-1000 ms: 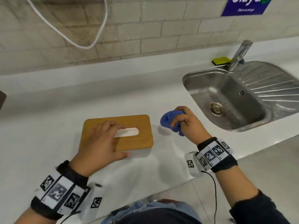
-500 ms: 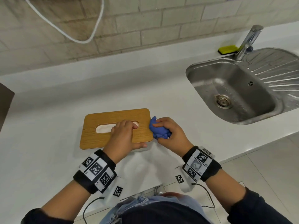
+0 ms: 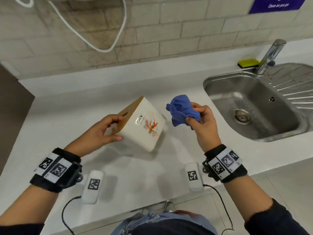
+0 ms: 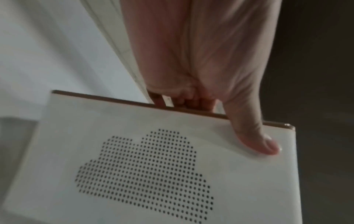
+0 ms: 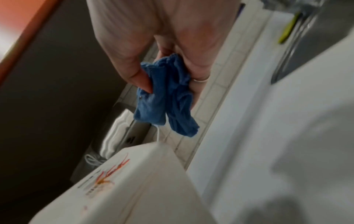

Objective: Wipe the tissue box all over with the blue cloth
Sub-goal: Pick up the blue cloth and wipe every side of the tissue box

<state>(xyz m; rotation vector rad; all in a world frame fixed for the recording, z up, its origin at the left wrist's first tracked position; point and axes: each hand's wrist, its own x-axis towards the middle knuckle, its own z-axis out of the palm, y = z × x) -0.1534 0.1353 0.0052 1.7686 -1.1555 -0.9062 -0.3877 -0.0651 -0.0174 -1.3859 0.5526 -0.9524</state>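
Head view: tissue box point(image 3: 144, 126) tilted, lid leftward.

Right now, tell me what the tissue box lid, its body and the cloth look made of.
Lid: wood or bamboo by its tan grain, matte.
Tissue box body: likely smooth white plastic; faint sheen, rounded corners, a patch of small punched holes.
Blue cloth: soft woven fabric, perhaps microfibre, crumpled in folds.

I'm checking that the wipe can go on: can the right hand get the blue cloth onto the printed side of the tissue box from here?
Probably yes. The left hand holds the tissue box tilted up, printed side toward the right hand, which grips the blue cloth just beside it, with nothing between them.
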